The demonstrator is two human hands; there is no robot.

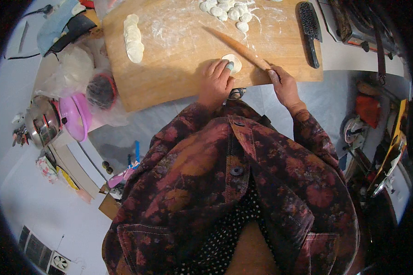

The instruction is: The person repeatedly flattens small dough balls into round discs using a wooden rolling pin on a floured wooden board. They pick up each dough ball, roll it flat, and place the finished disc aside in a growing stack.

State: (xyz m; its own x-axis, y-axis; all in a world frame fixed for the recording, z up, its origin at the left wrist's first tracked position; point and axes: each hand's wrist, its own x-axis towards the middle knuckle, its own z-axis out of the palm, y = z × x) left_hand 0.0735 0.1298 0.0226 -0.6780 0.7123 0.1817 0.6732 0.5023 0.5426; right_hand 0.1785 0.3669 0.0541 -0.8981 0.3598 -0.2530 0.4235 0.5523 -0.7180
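A tapered wooden rolling pin point(239, 48) slants across the floured wooden board point(172, 75), and my right hand point(285, 84) grips its near end at the board's front edge. My left hand point(216, 80) rests on a round dough wrapper point(234, 64), its fingertips over the wrapper's left side; a pale bluish covering wraps one finger. The pin lies beyond and to the right of this wrapper, apart from it. At the board's left, rolled wrappers point(134, 39) overlap in a row. Several small flattened dough pieces point(227, 9) are heaped at the far side.
A cleaver with a black handle point(311, 48) lies along the board's right edge, near a gas stove point(358, 31). Left of the board are plastic bags point(69, 65), a pink basin point(76, 117) and a steel pot point(41, 120). Loose flour streaks the board.
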